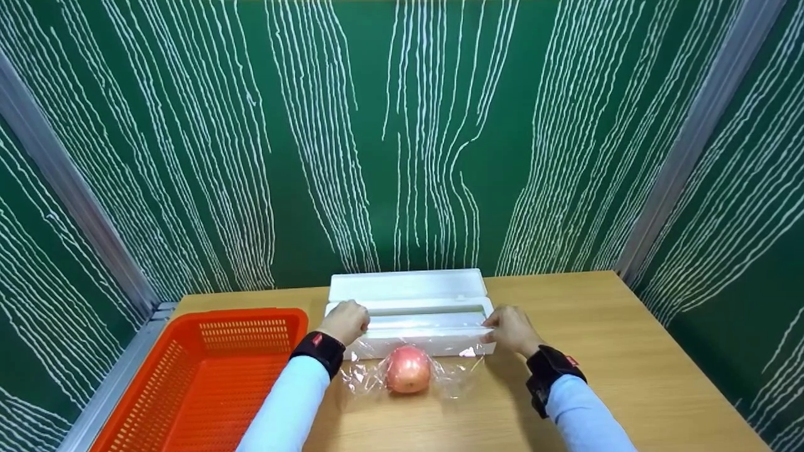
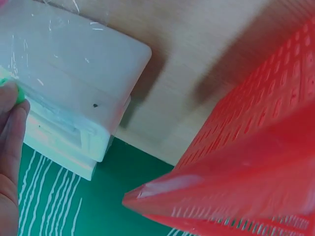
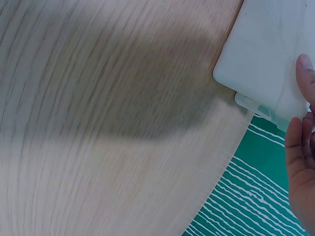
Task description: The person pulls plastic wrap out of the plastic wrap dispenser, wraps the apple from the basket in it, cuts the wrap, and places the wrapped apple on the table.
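Observation:
A white cling film dispenser [image 1: 461,345] stands on the table with its lid [image 1: 408,285] tipped back. Clear cling film [image 1: 364,376] comes over its front edge and lies crumpled about a red apple [image 1: 409,371]. At the dispenser's left part, my left hand [image 1: 344,321] pinches a small green piece [image 2: 20,93], seemingly a slide cutter, on the edge. My right hand [image 1: 514,328] grips the right end, its thumb [image 3: 306,73] against the front wall and its fingers round the top edge. Most of both hands lies outside the wrist views.
An orange-red plastic basket [image 1: 176,320] with slotted sides stands left of the dispenser, close to my left forearm. Behind the wooden table [image 1: 597,351] rises a green wall [image 1: 314,220] with white wavy lines. Grey metal posts [image 1: 691,138] frame both sides.

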Demonstrator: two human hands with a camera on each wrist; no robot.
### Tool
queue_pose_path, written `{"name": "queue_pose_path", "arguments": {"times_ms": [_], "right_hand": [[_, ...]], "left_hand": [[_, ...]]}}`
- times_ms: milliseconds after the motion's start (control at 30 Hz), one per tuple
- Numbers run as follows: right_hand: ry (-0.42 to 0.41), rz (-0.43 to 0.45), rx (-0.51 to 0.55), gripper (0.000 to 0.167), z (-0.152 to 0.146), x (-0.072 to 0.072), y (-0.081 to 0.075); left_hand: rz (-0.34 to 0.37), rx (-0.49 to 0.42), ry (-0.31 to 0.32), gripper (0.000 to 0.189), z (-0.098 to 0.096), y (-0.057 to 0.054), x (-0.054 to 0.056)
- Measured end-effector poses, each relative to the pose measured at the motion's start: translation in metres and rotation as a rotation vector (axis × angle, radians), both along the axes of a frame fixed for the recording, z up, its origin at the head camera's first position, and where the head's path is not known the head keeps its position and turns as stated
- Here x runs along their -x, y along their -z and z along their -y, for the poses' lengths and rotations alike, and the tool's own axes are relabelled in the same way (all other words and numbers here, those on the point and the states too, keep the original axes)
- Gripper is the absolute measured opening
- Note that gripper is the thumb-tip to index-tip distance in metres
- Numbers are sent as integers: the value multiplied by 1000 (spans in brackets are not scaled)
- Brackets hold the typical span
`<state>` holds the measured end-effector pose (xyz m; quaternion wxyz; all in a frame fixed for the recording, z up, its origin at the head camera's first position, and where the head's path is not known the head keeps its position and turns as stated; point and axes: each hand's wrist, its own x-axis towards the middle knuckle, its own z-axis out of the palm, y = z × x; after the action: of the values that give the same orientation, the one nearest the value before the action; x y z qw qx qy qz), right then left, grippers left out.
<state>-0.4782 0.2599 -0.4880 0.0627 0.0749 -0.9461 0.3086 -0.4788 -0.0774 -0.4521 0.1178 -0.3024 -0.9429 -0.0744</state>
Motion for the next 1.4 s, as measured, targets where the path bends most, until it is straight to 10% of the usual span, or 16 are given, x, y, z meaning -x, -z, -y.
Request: {"name": "queue_pose_path", "arguments": {"times_ms": [867, 1400], "right_hand": [[-6, 17, 6, 20, -1, 2, 1], [-33, -45, -9, 18, -1, 1, 2]], "left_hand": [[113, 40, -163, 18, 18, -8, 0], [74, 75, -115, 20, 24, -8, 1]]}}
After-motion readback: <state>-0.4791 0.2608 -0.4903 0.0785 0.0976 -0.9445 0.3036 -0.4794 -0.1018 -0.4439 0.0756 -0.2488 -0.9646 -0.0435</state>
